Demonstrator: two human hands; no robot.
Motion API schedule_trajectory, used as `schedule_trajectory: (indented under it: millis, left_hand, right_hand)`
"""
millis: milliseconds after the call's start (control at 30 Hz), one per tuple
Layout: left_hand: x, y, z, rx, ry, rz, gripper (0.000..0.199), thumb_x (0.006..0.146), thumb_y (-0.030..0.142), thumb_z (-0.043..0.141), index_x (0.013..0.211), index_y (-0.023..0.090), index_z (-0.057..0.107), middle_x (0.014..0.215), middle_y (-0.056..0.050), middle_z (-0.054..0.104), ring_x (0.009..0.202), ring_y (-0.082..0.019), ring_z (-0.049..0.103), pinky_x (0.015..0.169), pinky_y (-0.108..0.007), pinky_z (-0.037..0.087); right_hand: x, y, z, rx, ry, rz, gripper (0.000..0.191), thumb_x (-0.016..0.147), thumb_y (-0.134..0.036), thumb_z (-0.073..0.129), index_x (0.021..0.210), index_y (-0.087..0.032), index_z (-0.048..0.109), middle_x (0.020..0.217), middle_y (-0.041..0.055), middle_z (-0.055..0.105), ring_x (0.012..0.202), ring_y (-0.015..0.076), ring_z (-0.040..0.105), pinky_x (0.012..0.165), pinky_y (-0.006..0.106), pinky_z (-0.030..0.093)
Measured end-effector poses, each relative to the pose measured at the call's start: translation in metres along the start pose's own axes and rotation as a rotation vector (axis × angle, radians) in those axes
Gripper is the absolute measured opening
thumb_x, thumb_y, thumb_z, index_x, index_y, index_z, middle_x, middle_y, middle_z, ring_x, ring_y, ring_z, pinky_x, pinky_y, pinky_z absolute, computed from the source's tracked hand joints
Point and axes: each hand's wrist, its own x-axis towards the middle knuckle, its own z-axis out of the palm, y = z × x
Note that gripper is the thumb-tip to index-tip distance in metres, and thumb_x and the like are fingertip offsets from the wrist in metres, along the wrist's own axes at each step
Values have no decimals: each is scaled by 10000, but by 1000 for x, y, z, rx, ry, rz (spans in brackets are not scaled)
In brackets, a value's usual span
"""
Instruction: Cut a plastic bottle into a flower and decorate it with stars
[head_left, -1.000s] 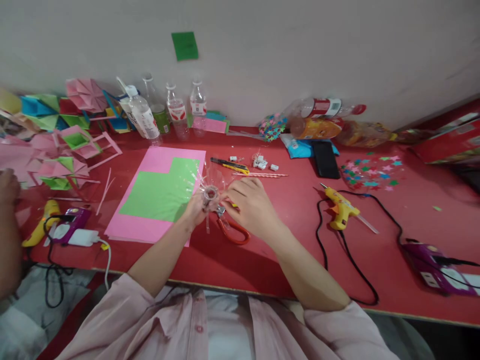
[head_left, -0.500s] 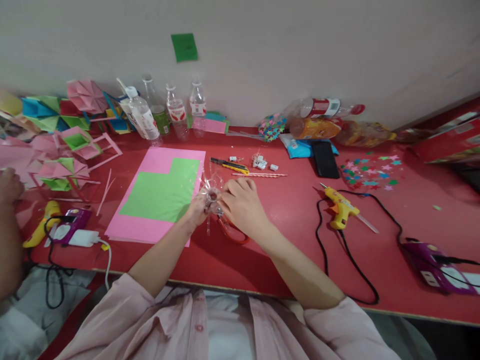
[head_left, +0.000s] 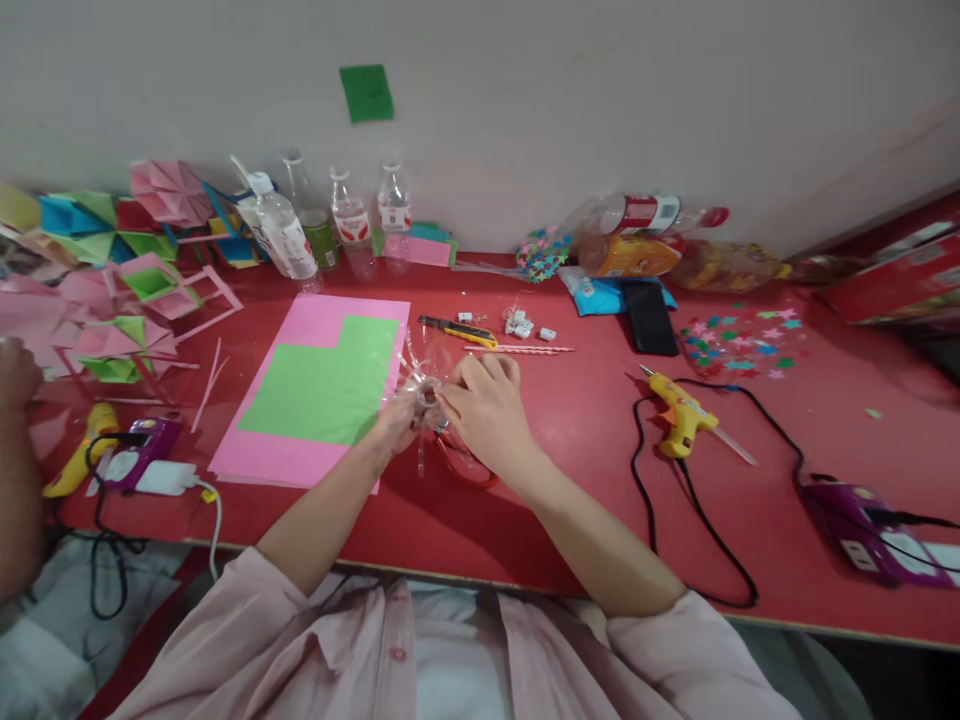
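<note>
Both my hands meet over the red table around a clear plastic bottle piece, cut into thin strips that fan out around its round neck. My left hand is closed on its left side. On the right side, the fingers of my right hand pinch at the piece close to the neck; the fingertips are partly hidden. Red-handled scissors, partly covered, lie just below my right hand. Left of my hands are pink sheets with a green sheet on top.
Beyond my hands lie a yellow craft knife, striped straws and small white pieces. A glue gun with its black cord is at right, near a phone. Bottles stand by the wall. Another person's hand is far left.
The strips of the bottle piece have turned slightly and fan out differently. Both hands keep their hold in nearly the same place.
</note>
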Motion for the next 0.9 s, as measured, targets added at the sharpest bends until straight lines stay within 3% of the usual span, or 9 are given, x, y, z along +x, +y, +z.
schedule_trajectory:
  millis: [233, 467, 567, 733, 900]
  left_hand:
    - [1, 3, 1, 39, -2, -28, 264, 751, 245, 620, 569, 153, 453, 420, 72, 352, 348, -25, 257, 363, -151, 174]
    - [-4, 11, 6, -21, 99, -16, 180, 761, 206, 600, 623, 142, 504, 436, 73, 360, 361, -22, 274, 371, -143, 190]
    - [-4, 11, 4, -38, 60, 10, 140, 724, 165, 615, 629, 139, 516, 445, 73, 361, 364, -17, 275, 374, -141, 190]
    - [-1, 9, 0, -22, -11, 39, 166, 733, 162, 591, 603, 145, 489, 454, 66, 353, 363, -18, 267, 371, -144, 185]
    - [-1, 11, -2, -24, -42, 41, 132, 774, 141, 513, 643, 135, 519, 446, 51, 360, 368, -26, 283, 373, -138, 181]
  right_hand:
    - [-1, -2, 2, -29, 34, -1, 227, 872, -181, 547, 675, -183, 659, 711, 24, 467, 777, 180, 339, 797, 340, 254]
    - [0, 0, -11, 163, -61, 62, 156, 863, -200, 556, 791, -179, 693, 807, 41, 530, 816, 187, 427, 786, 344, 284]
    - [0, 2, -16, 206, -85, 95, 111, 839, -188, 581, 844, -180, 691, 825, 45, 538, 844, 200, 452, 778, 338, 301]
    - [0, 5, -26, 238, -37, 109, 139, 846, -227, 572, 921, -191, 683, 878, 57, 548, 879, 214, 458, 807, 357, 323]
    - [1, 10, -42, 331, 90, 106, 128, 859, -236, 559, 902, -190, 671, 901, 63, 560, 891, 205, 494, 821, 367, 361]
